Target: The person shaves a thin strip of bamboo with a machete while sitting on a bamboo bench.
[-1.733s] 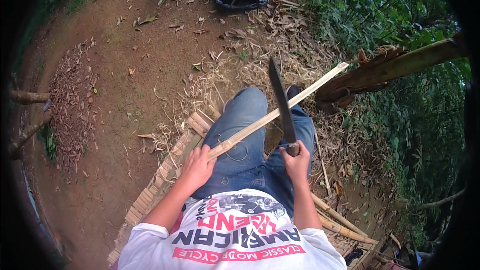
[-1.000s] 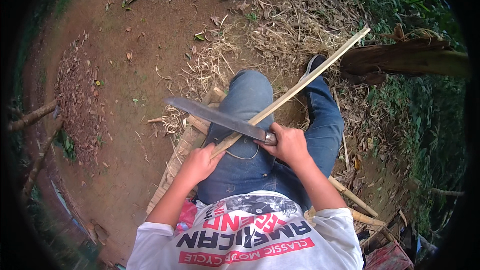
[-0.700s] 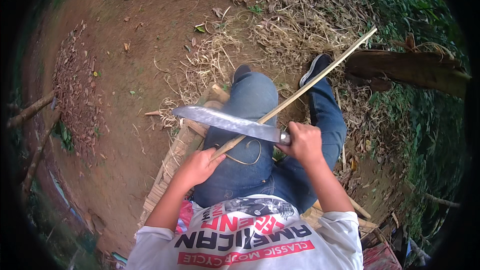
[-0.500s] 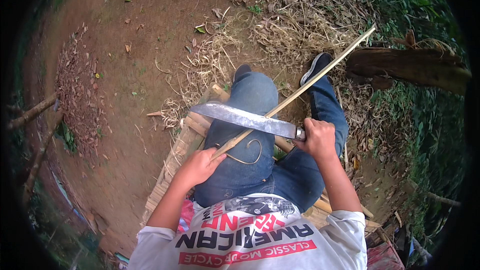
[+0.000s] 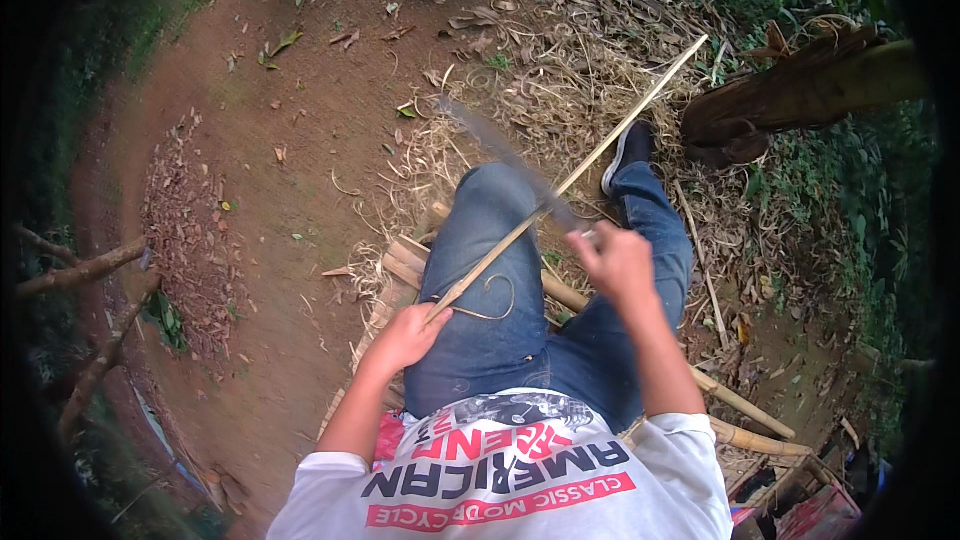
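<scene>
A long, pale bamboo strip (image 5: 610, 148) slants from my lap up to the far right. My left hand (image 5: 409, 336) is closed around its near end, above my left thigh. In my right hand (image 5: 617, 261) is the handle of a machete (image 5: 500, 147), its blade smeared by motion. The blade lies across the strip around the strip's middle, pointing to the far left; whether it touches the strip I cannot tell. A thin curled shaving (image 5: 512, 297) hangs from the strip near my left hand, over the jeans.
I sit on a bamboo bench (image 5: 403, 262). Dry shavings (image 5: 560, 70) cover the ground ahead of my knees. A cut trunk (image 5: 800, 90) lies at the far right beside green plants. Several branches (image 5: 100, 265) stand at the left, and a bamboo pole (image 5: 740, 405) lies beside my right hip.
The machete has swung away from me, its tip now farther off and its blade steeper and blurred. My right hand has moved slightly away. My left hand keeps its hold on the strip.
</scene>
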Action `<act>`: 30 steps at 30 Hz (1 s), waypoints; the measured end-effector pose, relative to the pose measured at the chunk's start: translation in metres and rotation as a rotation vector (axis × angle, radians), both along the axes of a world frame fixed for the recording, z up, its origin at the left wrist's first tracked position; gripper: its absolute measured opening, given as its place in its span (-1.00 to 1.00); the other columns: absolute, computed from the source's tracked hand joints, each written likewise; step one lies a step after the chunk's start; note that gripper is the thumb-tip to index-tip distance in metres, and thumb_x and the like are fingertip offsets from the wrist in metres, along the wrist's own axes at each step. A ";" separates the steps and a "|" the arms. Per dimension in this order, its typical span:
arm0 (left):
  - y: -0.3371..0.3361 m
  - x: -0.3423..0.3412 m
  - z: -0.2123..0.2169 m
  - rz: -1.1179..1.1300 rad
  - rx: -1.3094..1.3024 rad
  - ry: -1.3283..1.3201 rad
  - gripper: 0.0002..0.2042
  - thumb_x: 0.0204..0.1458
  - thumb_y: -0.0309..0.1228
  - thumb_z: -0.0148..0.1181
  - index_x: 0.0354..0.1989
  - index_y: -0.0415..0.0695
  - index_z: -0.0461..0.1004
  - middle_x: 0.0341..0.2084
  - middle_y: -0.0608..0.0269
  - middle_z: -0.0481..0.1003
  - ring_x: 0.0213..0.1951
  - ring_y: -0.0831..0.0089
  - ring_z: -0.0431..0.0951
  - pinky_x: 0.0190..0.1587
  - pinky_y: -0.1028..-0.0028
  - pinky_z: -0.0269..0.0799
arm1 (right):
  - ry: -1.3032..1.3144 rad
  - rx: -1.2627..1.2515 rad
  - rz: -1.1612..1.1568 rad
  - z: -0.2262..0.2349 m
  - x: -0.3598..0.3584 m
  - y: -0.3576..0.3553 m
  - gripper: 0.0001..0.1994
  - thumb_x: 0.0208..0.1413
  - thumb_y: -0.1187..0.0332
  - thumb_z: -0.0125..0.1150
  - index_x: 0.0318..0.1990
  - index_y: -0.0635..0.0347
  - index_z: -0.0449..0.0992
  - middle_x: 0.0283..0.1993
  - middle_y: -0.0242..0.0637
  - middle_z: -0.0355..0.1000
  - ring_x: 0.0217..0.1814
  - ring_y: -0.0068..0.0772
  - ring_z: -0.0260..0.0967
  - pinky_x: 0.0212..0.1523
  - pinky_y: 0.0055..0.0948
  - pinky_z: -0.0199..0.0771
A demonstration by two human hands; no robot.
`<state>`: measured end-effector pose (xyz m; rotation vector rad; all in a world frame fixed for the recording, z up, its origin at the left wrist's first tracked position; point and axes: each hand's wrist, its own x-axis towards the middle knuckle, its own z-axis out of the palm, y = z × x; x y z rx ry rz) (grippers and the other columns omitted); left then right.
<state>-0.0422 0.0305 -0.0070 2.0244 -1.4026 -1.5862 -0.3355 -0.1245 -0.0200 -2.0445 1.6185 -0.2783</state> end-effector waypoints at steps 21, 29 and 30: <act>-0.005 -0.007 0.001 0.052 0.074 -0.194 -0.57 0.20 -0.13 0.12 -0.42 -0.36 0.46 -0.63 -0.18 0.39 -0.57 0.09 0.43 -0.40 0.23 0.35 | 0.012 0.078 -0.272 0.012 -0.060 -0.081 -0.38 0.12 -0.26 0.05 -0.51 0.20 0.59 -0.55 -0.05 0.50 -0.43 0.01 0.52 -0.36 -0.13 0.48; -0.012 -0.018 0.026 0.100 0.176 -0.244 -0.51 0.08 -0.01 0.23 -0.43 -0.33 0.52 -0.60 -0.15 0.48 -0.50 -0.01 0.52 -0.36 0.21 0.42 | -0.003 -0.113 0.361 -0.021 0.017 -0.029 -0.30 -0.12 -0.46 0.11 -0.72 0.09 0.42 -0.78 -0.22 0.34 -0.72 -0.23 0.41 -0.64 -0.27 0.41; -0.016 -0.017 0.029 0.081 0.203 -0.258 -0.50 0.06 0.01 0.25 -0.43 -0.33 0.53 -0.60 -0.14 0.49 -0.49 -0.01 0.53 -0.36 0.21 0.42 | -0.039 -0.178 0.387 -0.025 0.012 -0.037 -0.30 -0.14 -0.46 0.13 -0.73 0.09 0.41 -0.79 -0.24 0.33 -0.73 -0.23 0.39 -0.65 -0.28 0.39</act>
